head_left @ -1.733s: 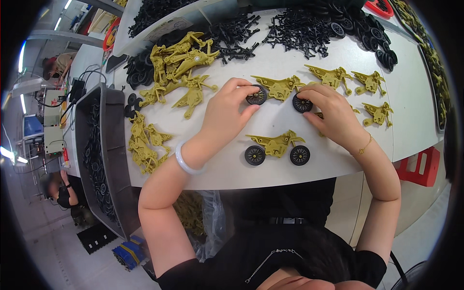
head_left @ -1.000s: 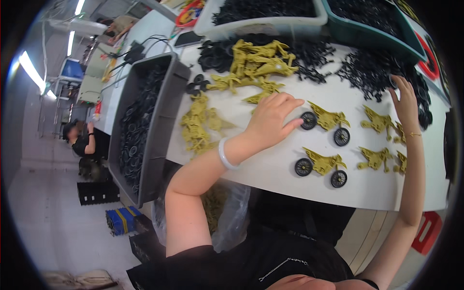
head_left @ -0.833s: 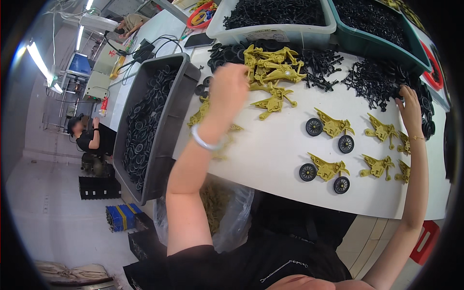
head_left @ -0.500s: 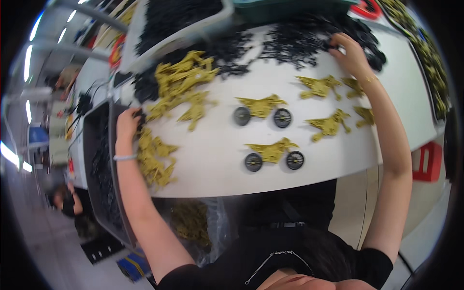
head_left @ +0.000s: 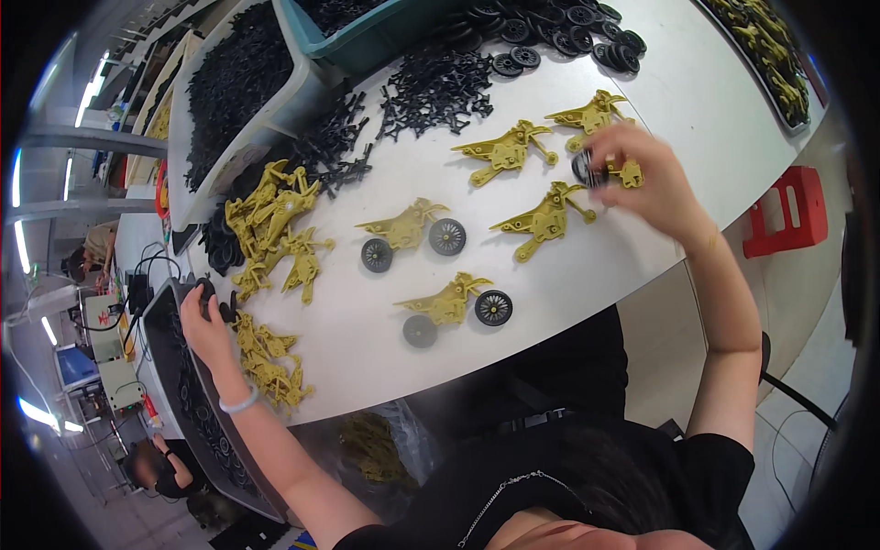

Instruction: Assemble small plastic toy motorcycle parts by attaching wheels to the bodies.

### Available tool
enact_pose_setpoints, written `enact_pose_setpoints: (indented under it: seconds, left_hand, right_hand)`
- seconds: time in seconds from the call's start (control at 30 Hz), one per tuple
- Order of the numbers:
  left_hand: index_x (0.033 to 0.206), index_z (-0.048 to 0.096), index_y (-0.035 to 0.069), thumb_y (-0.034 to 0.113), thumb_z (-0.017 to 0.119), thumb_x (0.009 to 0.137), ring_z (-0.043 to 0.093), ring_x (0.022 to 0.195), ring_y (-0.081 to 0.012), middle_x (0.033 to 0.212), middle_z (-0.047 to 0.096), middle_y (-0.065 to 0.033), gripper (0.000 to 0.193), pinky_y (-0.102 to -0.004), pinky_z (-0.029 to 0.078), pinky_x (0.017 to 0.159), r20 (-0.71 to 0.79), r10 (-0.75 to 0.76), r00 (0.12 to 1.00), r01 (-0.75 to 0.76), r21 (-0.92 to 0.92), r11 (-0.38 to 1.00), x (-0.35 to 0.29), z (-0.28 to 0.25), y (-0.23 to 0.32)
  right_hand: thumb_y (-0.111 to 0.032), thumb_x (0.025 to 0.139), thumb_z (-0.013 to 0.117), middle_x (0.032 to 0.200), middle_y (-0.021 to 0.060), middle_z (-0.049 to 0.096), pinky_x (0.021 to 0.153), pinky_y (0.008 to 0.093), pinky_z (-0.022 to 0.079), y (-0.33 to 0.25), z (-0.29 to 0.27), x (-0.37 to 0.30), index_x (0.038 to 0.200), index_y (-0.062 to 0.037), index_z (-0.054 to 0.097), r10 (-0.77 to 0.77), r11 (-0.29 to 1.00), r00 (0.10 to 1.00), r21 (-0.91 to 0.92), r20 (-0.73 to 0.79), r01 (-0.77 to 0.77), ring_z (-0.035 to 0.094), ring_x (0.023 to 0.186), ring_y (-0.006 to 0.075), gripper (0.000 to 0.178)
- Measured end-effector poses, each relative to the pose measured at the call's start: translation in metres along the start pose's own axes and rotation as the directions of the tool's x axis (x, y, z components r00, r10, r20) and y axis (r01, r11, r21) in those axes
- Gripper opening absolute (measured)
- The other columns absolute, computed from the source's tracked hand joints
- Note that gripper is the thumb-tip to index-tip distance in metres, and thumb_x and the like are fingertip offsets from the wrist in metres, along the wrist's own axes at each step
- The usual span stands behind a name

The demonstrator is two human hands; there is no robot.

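The nearer toy motorcycle (head_left: 447, 304), an olive-yellow plastic body, is laid flat, with a black spoked wheel (head_left: 493, 308) set at its right end and another, blurred, at its left. Just beyond it, a second wheeled motorcycle (head_left: 400, 229) is laid in a similar pose. Beyond and to the right of the nearer toy motorcycle, four wheelless bodies (head_left: 544, 220) are spread flat, one partly hidden by the right hand (head_left: 642, 174), in which a held wheel (head_left: 585, 168) is pinched. Well to its left, a dark round part (head_left: 204, 289) is touched by the left hand (head_left: 203, 335).
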State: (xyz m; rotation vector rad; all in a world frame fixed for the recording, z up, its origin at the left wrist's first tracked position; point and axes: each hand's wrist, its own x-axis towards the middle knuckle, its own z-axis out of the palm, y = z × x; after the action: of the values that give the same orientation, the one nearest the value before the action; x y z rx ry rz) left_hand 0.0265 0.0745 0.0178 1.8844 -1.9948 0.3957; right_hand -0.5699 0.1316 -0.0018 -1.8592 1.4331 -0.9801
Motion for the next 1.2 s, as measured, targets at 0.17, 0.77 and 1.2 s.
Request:
enact_pose_setpoints:
  seconds: [0.17, 0.77, 1.2]
  left_hand:
    - [0.106, 0.065, 0.001, -0.002, 0.068, 0.075, 0.062, 0.099, -0.0251, 0.111, 0.063, -0.0124, 0.031, -0.0326, 0.048, 0.087, 0.050, 0.251, 0.967, -0.207, -0.421, 0.883, -0.011, -0.026, 0.164]
    - [0.100, 0.065, 0.004, 0.010, 0.071, 0.072, 0.062, 0.081, -0.0255, 0.101, 0.062, -0.0083, 0.030, -0.0333, 0.050, 0.069, 0.152, 0.690, 0.708, -0.410, -0.707, 0.576, -0.051, 0.021, 0.337]
    - [0.094, 0.067, 0.004, 0.010, 0.072, 0.069, 0.061, 0.083, -0.0259, 0.098, 0.062, -0.0070, 0.026, -0.0345, 0.050, 0.070, 0.182, 0.705, 0.685, -0.387, -0.729, 0.564, -0.057, 0.026, 0.338]
  right_hand:
    - [-0.002, 0.063, 0.078, 0.106, 0.0057, 0.059, 0.085, 0.0341, 0.048, 0.002, 0.019, -0.047, 0.095, -0.0088, 0.062, -0.022, 0.994, 1.000, -0.104, -0.019, 0.020, 0.057, 0.100, 0.0246, 0.037]
    - [-0.006, 0.064, 0.077, 0.104, 0.0060, 0.059, 0.088, 0.0362, 0.044, 0.008, 0.034, -0.051, 0.099, -0.0059, 0.063, -0.106, 0.952, 0.994, -0.293, -0.028, 0.093, 0.054, 0.099, 0.0256, 0.037]
    - [-0.006, 0.065, 0.076, 0.104, 0.0051, 0.059, 0.089, 0.0355, 0.044, 0.004, 0.031, -0.056, 0.094, -0.0054, 0.066, -0.082, 0.935, 0.997, -0.347, -0.002, 0.076, 0.054, 0.100, 0.0247, 0.030]
